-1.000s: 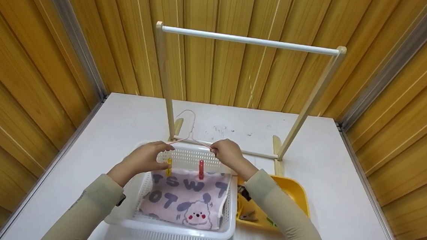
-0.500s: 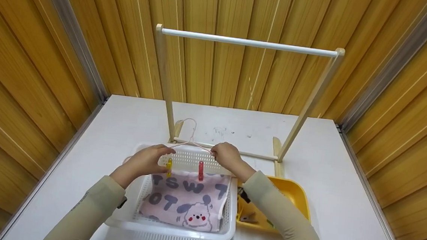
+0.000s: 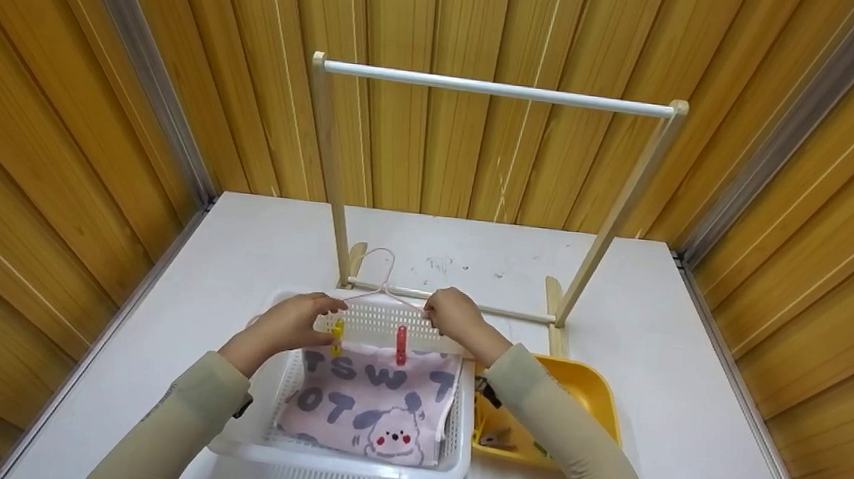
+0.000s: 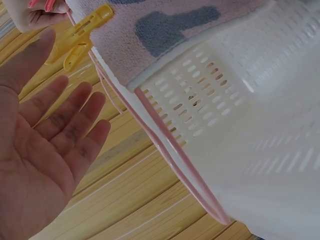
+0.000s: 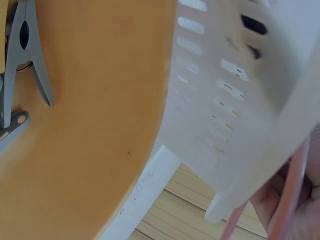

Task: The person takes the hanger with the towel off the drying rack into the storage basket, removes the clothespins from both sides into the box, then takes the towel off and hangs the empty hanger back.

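A pink wire hanger (image 3: 384,289) tilts over the far end of a white basket (image 3: 340,465), its hook lower against the drying rack than a second ago — a slight dip that appears to leave the clipped load undisturbed. The pale pink towel (image 3: 357,381), hanging within the basket's walls, is patterned with grey letters and, toward the near right, a puppy-like figure with red cheeks. A yellow clip (image 3: 337,338) stands on its far edge at left, a red clip (image 3: 401,345) right of it; the towel looks fairly flat, its right edge slightly curled.

The right hand (image 3: 458,316) pinches the hanger's right arm between its fingers. The left hand (image 3: 285,327) has its fingers loosely spread and grips nothing, the thumb close by the yellow clip — whether they touch is unclear.

To the right, a yellow tray (image 3: 604,391) holds a grey clip (image 5: 24,45) among other pieces. Beyond, the rack's white bar (image 3: 498,88) spans two wooden uprights on the white counter (image 3: 689,363).
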`<state>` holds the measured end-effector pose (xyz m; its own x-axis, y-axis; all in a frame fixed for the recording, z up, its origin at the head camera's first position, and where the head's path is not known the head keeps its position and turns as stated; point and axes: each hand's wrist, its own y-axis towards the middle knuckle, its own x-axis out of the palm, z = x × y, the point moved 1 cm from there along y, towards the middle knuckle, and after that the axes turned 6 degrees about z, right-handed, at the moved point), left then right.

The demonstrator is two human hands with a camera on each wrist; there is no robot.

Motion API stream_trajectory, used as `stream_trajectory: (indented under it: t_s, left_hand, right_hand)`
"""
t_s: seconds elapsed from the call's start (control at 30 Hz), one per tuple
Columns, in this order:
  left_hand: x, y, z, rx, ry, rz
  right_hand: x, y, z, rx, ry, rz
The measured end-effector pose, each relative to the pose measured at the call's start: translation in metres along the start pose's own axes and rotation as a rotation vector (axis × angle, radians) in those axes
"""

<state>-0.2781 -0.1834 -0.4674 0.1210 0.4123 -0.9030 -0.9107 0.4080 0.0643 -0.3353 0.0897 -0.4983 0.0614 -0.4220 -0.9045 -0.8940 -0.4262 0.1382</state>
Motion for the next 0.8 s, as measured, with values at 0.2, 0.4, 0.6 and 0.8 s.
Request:
stream_trajectory:
  t_s: [0.2,0.4,0.6,0.8]
  left_hand:
    - [0.001,0.002,-0.002,0.015,-0.005,-0.022]
    - [0.001,0.006,0.000,0.014,-0.016,-0.034]
    - [0.002,0.008,0.000,0.005,-0.012,-0.052]
    - [0.002,0.006,-0.004,-0.017,-0.024,-0.064]
  right_hand:
    - [-0.001,0.000,0.003,-0.017,-0.002,0.020]
    - [-0.015,-0.006,0.005,0.010,0.014,0.044]
    - [-0.038,-0.026,0.013,-0.004,0.108,0.109]
    - [-0.051,-0.052,0.025,-0.117,0.153,0.200]
